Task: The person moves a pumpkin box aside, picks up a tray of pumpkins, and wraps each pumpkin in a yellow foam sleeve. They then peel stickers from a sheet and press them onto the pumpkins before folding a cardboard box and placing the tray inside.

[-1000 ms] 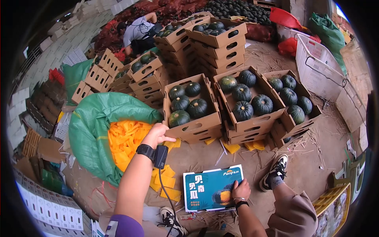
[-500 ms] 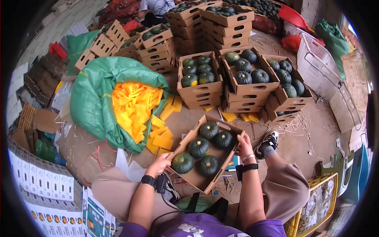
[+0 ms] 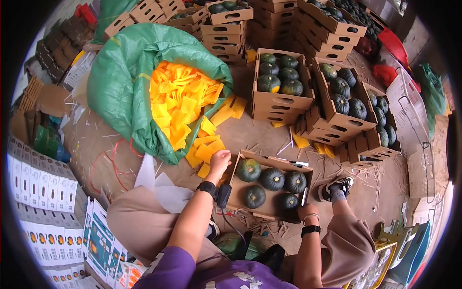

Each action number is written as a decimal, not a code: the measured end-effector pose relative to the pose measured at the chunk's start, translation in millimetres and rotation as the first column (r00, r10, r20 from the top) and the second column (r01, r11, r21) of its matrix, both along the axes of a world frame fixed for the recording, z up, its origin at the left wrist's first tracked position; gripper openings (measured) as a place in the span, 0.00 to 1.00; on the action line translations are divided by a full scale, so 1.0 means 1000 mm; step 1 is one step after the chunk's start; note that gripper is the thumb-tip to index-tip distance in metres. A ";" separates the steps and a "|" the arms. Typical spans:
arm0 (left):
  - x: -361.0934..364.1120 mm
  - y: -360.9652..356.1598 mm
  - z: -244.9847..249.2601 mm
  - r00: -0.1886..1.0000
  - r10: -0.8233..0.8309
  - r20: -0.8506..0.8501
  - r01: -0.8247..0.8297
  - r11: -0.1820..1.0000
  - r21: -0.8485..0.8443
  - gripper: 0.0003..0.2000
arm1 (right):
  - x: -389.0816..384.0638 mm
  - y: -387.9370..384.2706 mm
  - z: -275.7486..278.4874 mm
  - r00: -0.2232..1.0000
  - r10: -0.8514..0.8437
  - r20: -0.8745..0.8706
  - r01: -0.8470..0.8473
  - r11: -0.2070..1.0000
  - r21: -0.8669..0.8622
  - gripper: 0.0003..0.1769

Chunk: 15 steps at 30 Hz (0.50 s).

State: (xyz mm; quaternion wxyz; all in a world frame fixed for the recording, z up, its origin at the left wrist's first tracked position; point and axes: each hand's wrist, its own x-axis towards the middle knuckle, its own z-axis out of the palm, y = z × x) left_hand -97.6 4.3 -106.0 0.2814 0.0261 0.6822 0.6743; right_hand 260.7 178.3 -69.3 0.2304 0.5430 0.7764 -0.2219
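A low cardboard box [image 3: 262, 210] with several dark green pumpkins [image 3: 273, 179] rests on the floor before my knees. My right hand [image 3: 308, 210] is closed on its near right corner. Just off the box's left side is my left hand [image 3: 220, 163], fingers loosely bent, with nothing visible in it. Yellow foam net pieces [image 3: 208, 150] lie beside and beyond that hand. More of this netting fills the mouth of a large green woven sack [image 3: 120, 96] to the left.
Stacked cardboard boxes [image 3: 284, 101] of pumpkins stand ahead and to the right. White printed cartons [image 3: 43, 185] line the left side. A white plastic crate [image 3: 409, 106] stands at far right, and my shoe [image 3: 337, 187] is right of the box.
The pumpkin box, earlier held tilted between both hands, has turned and come down flat on the floor. My left hand has left its side and moved up toward the yellow netting.
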 end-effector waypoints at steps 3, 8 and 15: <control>-0.059 0.021 -0.022 0.873 -0.277 -0.401 0.063 0.879 -0.472 0.11 | -0.029 -0.010 0.068 0.935 0.094 -0.341 0.005 0.961 0.278 0.24; -0.147 0.113 -0.018 0.579 -0.607 -0.544 0.163 0.740 -0.652 0.18 | -0.061 -0.043 0.167 0.727 0.283 -0.626 -0.189 0.958 0.214 0.20; -0.204 0.205 -0.028 0.705 -0.588 -0.396 -0.150 0.423 -0.894 0.41 | -0.093 -0.030 0.120 0.861 0.048 -0.506 -0.082 0.996 -0.045 0.09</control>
